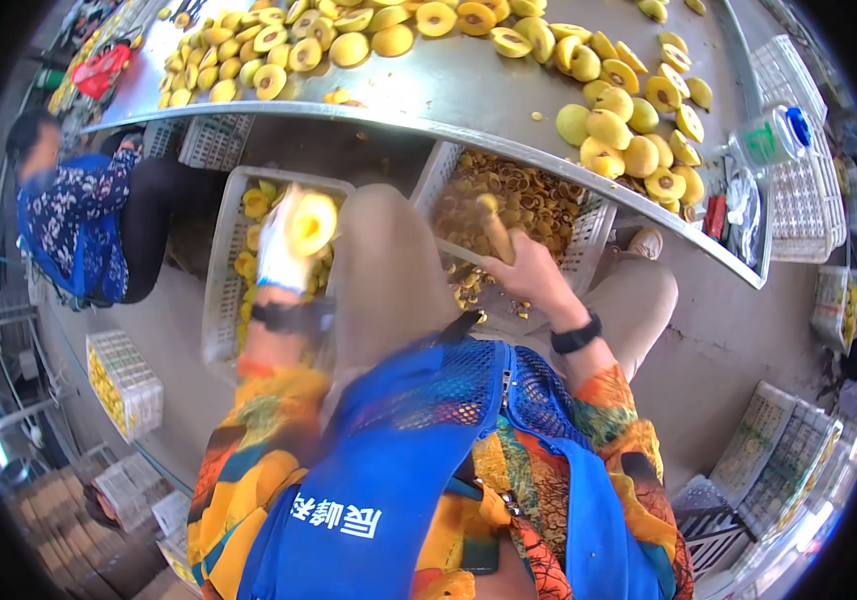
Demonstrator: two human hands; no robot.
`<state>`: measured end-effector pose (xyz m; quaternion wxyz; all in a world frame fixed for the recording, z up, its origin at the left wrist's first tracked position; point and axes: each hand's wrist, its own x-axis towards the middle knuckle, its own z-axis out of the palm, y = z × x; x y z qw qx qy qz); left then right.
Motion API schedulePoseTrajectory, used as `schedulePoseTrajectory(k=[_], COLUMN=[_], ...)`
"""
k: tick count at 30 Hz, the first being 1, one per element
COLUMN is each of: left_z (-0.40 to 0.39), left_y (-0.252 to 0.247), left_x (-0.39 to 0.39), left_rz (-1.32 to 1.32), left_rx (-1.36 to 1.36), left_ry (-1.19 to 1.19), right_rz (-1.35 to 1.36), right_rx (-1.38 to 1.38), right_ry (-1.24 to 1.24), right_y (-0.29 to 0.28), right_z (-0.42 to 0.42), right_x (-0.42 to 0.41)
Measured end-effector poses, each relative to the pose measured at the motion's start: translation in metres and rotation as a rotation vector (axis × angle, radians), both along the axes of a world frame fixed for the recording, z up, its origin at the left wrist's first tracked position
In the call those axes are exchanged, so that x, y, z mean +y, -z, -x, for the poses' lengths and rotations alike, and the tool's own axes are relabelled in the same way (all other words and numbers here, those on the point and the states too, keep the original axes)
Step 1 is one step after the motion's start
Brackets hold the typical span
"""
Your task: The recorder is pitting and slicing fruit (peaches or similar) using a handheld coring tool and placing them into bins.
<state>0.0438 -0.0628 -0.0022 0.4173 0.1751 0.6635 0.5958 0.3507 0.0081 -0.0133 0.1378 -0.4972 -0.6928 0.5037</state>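
Note:
My left hand (278,251) wears a white glove and grips a halved yellow peach (314,223), hollow side up. Below it, beside my knee, a pale plastic crate (217,300) contains more yellow peach pieces (247,264). In my bare right hand (537,276) is a tool with a wooden handle (497,232); motion blurs it, and its working end is hard to make out. Beneath that hand stands a second crate (592,232) with brown peach pits and scraps (548,196).
A metal table (428,90) spans the front, carrying many halved peaches (612,127). At its right corner are a plastic bottle (770,139) and a red-handled item (714,216). A seated co-worker (76,217) is at the left. Crates (125,382) stand on the floor.

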Motion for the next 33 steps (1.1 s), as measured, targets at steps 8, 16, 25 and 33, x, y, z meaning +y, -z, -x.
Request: schedulePoseTrajectory(k=[8,16,25,33], left_z=[-0.040,-0.255,-0.184,-0.117], left_y=[-0.043,-0.037,-0.064,-0.018], left_x=[0.077,0.252,0.202,0.078], left_rz=[-0.196,-0.281,-0.346,-0.112], left_rx=[0.964,1.369,0.142,-0.296], left_ry=[0.325,1.349,0.858,0.759], right_rz=[0.263,-0.215,0.173,1.026], right_rx=[0.101,0.036,0.268,1.018], right_ry=[0.235,0.148,0.330,0.118], right_y=[0.041,0.017,-0.006,-0.032], right_z=[0.001,-0.029,-0.047,-0.035], right_x=[0.009,-0.002,-0.020,-0.018])
